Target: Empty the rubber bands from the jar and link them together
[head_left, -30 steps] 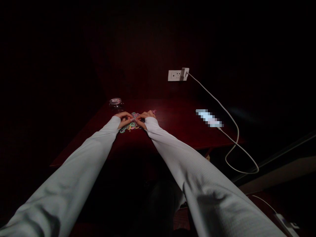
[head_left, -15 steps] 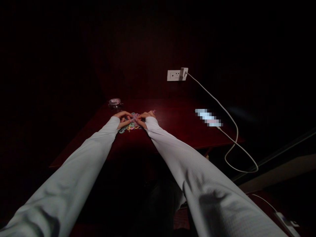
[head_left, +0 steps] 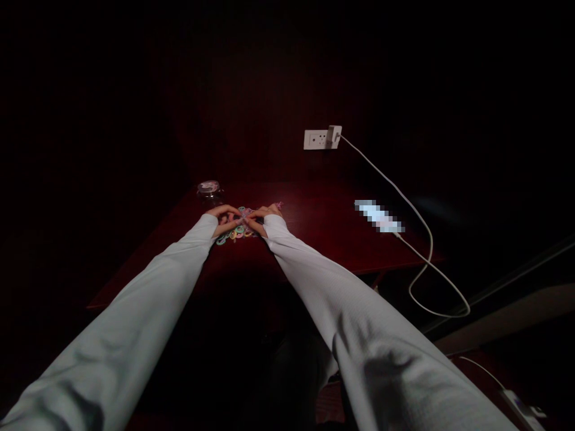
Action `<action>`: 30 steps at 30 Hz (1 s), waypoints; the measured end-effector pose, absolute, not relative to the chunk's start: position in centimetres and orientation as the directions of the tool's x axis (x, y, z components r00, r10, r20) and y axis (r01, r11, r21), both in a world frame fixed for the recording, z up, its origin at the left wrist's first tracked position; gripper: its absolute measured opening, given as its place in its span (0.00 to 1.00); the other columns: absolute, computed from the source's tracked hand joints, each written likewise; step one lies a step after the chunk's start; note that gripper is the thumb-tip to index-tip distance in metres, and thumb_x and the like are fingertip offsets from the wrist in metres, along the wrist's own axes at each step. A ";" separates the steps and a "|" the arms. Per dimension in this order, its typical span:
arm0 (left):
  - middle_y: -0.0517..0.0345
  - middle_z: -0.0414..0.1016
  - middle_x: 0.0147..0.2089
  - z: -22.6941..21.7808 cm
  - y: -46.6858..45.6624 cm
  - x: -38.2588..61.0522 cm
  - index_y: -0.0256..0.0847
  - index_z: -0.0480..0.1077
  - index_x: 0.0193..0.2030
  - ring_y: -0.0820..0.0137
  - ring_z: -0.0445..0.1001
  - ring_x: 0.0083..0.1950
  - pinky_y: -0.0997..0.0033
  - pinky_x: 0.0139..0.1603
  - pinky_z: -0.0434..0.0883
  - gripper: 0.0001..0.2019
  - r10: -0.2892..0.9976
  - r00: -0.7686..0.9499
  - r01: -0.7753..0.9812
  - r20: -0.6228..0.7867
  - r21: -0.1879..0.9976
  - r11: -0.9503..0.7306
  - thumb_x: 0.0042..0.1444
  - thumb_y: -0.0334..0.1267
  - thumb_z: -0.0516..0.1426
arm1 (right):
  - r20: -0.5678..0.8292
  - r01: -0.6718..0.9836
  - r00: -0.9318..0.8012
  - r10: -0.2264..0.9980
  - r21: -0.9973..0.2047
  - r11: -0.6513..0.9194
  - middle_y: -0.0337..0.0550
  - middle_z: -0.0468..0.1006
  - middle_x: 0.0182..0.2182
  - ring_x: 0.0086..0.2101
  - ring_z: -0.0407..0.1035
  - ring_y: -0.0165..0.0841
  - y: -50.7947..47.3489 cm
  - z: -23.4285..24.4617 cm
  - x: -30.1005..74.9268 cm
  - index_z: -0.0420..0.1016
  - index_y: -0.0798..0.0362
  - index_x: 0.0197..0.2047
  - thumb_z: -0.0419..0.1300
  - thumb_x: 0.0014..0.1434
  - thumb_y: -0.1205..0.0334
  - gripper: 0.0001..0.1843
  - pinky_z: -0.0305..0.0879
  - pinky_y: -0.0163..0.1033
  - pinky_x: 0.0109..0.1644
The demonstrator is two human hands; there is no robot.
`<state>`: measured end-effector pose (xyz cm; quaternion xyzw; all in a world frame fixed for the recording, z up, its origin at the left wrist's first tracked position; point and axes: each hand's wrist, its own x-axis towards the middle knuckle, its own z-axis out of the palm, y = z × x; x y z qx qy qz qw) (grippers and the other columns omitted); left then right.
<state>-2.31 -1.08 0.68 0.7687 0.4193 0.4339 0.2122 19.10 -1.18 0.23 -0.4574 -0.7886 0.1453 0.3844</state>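
My left hand and my right hand meet over the table, fingertips almost touching. Both are closed on a pinkish-purple bunch of hair ties stretched between them; its exact form is too small to make out. A purple end pokes out beyond the right hand's far side. Under and between the hands lies a pile of small colourful rings that look like hair ties, in green, yellow and pink. The hands hide part of this pile.
A clear jar with a patterned lid stands behind my left hand. On the right of the dark red table lies a lit, blurred phone. Its white cable loops past the table edge to a charger in the wall socket.
The hands keep nearly the same pose, with only slight finger movement around the purple bunch. The whole view has shifted slightly.
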 end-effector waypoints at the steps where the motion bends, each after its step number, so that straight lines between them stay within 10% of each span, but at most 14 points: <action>1: 0.64 0.70 0.30 0.6 -1.0 -2.3 0.41 0.79 0.43 0.77 0.56 0.24 0.75 0.26 0.53 0.16 0.828 0.268 0.468 0.492 0.686 -0.558 0.54 0.49 0.68 | 0.475 0.609 -0.291 0.831 -0.578 0.544 0.41 0.85 0.41 0.49 0.66 0.39 -1.2 0.2 19.1 0.90 0.43 0.46 0.68 0.68 0.49 0.11 0.57 0.43 0.57; 30: 0.63 0.70 0.28 0.6 -1.5 -1.6 0.40 0.76 0.35 0.76 0.58 0.25 0.76 0.28 0.56 0.12 0.792 0.251 0.475 0.557 0.641 -0.602 0.55 0.47 0.65 | 0.439 0.690 -0.292 0.850 -0.519 0.505 0.41 0.84 0.46 0.51 0.65 0.40 -2.0 0.7 19.3 0.88 0.41 0.48 0.67 0.67 0.45 0.13 0.58 0.44 0.59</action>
